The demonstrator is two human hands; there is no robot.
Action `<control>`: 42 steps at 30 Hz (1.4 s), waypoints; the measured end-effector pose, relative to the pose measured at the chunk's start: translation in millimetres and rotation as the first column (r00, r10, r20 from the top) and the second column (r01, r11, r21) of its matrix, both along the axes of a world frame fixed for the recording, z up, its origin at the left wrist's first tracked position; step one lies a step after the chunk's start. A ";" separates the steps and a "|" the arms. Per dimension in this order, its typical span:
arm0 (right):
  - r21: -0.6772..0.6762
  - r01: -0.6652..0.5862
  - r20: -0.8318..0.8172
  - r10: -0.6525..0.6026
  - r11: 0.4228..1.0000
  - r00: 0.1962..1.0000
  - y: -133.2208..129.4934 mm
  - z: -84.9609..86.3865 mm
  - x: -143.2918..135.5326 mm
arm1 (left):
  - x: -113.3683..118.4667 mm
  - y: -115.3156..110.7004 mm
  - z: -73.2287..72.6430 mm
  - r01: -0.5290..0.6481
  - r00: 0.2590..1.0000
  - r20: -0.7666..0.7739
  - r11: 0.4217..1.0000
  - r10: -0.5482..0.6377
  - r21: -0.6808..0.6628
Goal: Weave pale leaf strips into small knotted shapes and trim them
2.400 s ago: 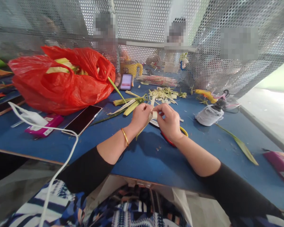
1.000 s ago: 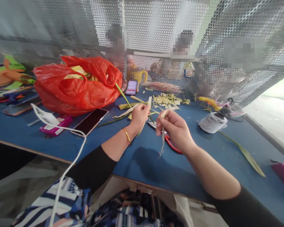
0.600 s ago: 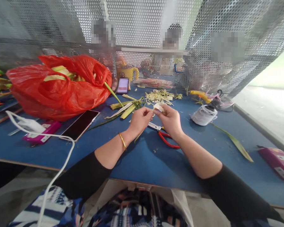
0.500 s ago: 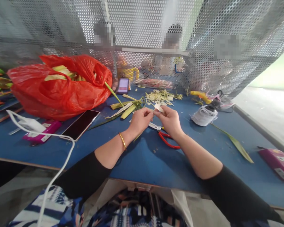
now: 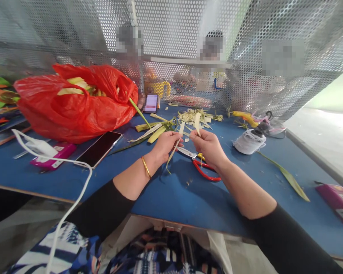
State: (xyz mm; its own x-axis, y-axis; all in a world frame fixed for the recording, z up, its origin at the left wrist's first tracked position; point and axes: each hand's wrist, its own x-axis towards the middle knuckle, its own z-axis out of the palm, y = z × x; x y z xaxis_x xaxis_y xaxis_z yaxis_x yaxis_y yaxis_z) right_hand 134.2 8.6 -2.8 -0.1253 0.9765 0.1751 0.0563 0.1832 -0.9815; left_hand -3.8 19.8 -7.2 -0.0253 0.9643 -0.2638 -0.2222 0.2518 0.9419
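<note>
My left hand (image 5: 169,144) is closed in a pinch on a thin pale leaf strip (image 5: 182,128), whose narrow tail hangs below the fingers. Apart from it by a small gap, my right hand (image 5: 208,146) pinches another pale leaf strip (image 5: 197,121) that stands up above the fingertips. Red-handled scissors (image 5: 206,177) lie on the blue table under and between my hands, blades toward the left. Beyond the hands is a heap of pale leaf scraps (image 5: 188,115). Several longer husk-like leaves (image 5: 157,135) lie left of the heap.
A red plastic bag (image 5: 74,121) of leaves sits at the left. Nearby are a phone (image 5: 99,150) and a purple power strip (image 5: 53,156) with a white cable. At right are a white thread spool (image 5: 248,142), a long leaf (image 5: 291,180) and another purple box (image 5: 337,201). Perforated metal (image 5: 171,34) closes the back.
My hands have moved apart from touching. Two separate strips now show, one in each hand, where a single pale piece showed near my right fingers. The view has shifted slightly.
</note>
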 end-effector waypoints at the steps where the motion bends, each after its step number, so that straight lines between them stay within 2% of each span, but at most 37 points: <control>1: -0.028 -0.063 -0.048 0.061 0.998 0.997 -2.1 3.5 1.2 | -1.6 1.8 0.1 -0.034 0.999 0.010 0.999 0.034 -0.013; 3: -0.067 -0.143 -0.141 0.132 0.988 0.981 -4.6 11.0 4.8 | -4.5 5.1 -0.1 -0.097 0.995 0.023 0.995 0.097 -0.023; 4: -0.094 -0.132 -0.164 0.115 0.987 0.980 -4.8 14.5 7.0 | -5.6 6.4 -0.2 -0.119 0.992 0.030 0.993 0.120 -0.022; 6: -0.187 -0.004 -0.137 -0.022 0.982 0.990 -2.9 20.3 11.4 | -6.7 7.6 -0.5 -0.137 0.990 0.043 0.990 0.138 -0.013; 8: -0.286 0.157 -0.043 -0.177 0.945 0.983 1.0 23.3 14.8 | -5.9 6.9 -0.6 -0.128 0.991 0.048 0.992 0.129 -0.007; 11: -0.290 0.270 0.042 -0.270 0.918 0.962 7.1 23.0 17.6 | -2.4 3.4 -0.2 -0.108 0.993 0.053 0.994 0.108 0.002; 13: -0.211 0.305 0.064 -0.299 0.928 0.952 9.6 20.8 19.3 | -0.4 1.0 0.4 -0.088 0.992 0.090 0.996 0.088 -0.003; 15: -0.043 0.393 0.098 -0.387 0.919 0.917 10.3 18.2 21.9 | 0.4 -0.2 1.2 -0.064 0.987 0.145 0.998 0.067 -0.027; 16: 0.083 0.454 0.117 -0.461 0.887 0.880 10.0 17.2 23.5 | 0.3 -0.4 1.6 -0.060 0.983 0.170 0.997 0.066 -0.041; 18: 0.328 0.530 0.154 -0.597 0.782 0.787 8.4 15.8 25.8 | -0.4 -0.2 2.4 -0.070 0.974 0.209 0.996 0.082 -0.063; 19: 0.380 0.523 0.187 -0.617 0.763 0.764 7.3 15.2 25.7 | -0.8 -0.1 2.8 -0.075 0.970 0.228 0.995 0.088 -0.066; 20: 0.364 0.495 0.228 -0.591 0.789 0.774 5.9 14.4 24.4 | -1.1 0.0 3.0 -0.071 0.965 0.249 0.996 0.084 -0.062; 23: 0.100 0.315 0.254 -0.330 0.944 0.909 -0.2 9.8 13.0 | 0.2 -1.2 2.1 0.000 0.950 0.312 1.000 0.010 -0.030; 25: 0.034 0.220 0.183 -0.222 0.975 0.958 -6.1 5.4 2.3 | 2.7 -2.6 -0.2 0.045 0.934 0.355 0.999 -0.038 -0.011; 29: 0.146 0.220 0.221 -0.249 0.965 0.943 -17.4 -0.1 -11.4 | 9.6 -4.2 -7.1 0.086 0.879 0.466 0.995 -0.102 0.054; 33: 0.158 0.228 0.298 -0.266 0.961 0.917 -19.6 -1.5 -12.4 | 14.5 -5.5 -8.7 0.137 0.840 0.511 0.983 -0.182 0.125; 42: 0.169 0.219 0.324 -0.264 0.961 0.908 -15.2 -11.6 -10.3 | 14.8 -11.0 -4.8 0.213 0.867 0.428 0.966 -0.255 0.145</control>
State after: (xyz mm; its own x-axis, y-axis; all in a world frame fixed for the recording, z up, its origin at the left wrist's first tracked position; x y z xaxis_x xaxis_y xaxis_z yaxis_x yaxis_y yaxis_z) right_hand 123.9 -6.6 -14.4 0.0376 0.9571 0.2872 0.4409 0.2420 -0.8643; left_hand 11.1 8.8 -12.0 0.3018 0.9474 -0.1065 -0.5633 0.2673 0.7818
